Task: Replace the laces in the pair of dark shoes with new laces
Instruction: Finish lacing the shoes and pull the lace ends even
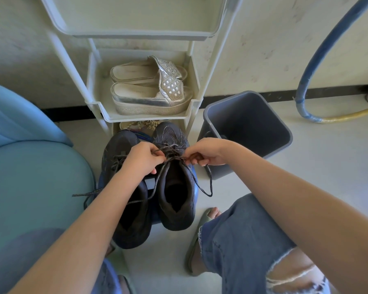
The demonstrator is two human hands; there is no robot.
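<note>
Left hand (pixel 143 159) and right hand (pixel 202 153) pinch the lace (pixel 173 158) over one shoe (pixel 174 221).

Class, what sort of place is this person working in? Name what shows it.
Probably a home, perhaps an entryway or utility corner: a white plastic shoe rack holding silver platform sandals, a grey waste bin on the floor beside it, and a blue hose by the wall.
</note>
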